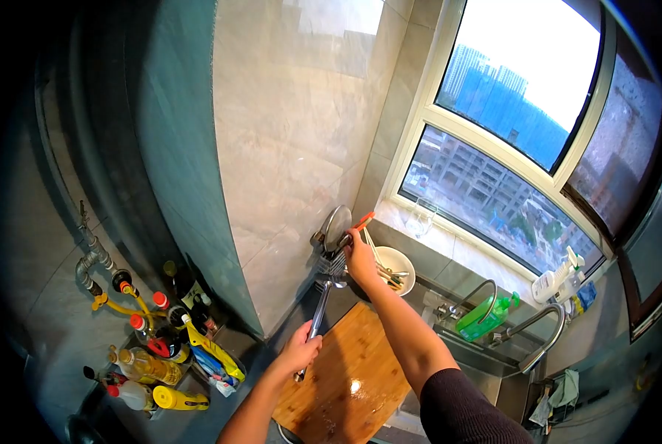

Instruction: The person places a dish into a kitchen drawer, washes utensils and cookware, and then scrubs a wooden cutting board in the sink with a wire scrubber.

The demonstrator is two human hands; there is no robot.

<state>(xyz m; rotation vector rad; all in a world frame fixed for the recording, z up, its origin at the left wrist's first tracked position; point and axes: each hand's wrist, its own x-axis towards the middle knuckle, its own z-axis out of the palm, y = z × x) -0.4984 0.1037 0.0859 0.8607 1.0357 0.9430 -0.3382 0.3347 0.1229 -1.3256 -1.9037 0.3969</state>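
My left hand (299, 349) is closed around the handle of a long metal cooking utensil (318, 314), its head pointing up and away; whether it is a ladle or a spatula is unclear. Farther off, in the counter corner, my right hand (358, 257) is closed on a utensil with an orange-red handle (363, 220), whose other end is too small to make out. A round metal lid (338, 226) leans by the wall, next to a metal rack (332, 264). Under my forearms lies a wooden cutting board (353, 370).
Beside my right hand is a pale bowl (405, 266) holding utensils. The sink faucet (546, 333) and a green soap bottle (486, 318) are on the right. Spray bottles (553, 283) stand on the sill. Several sauce and oil bottles (149, 365) crowd the left, below gas pipes (98, 259).
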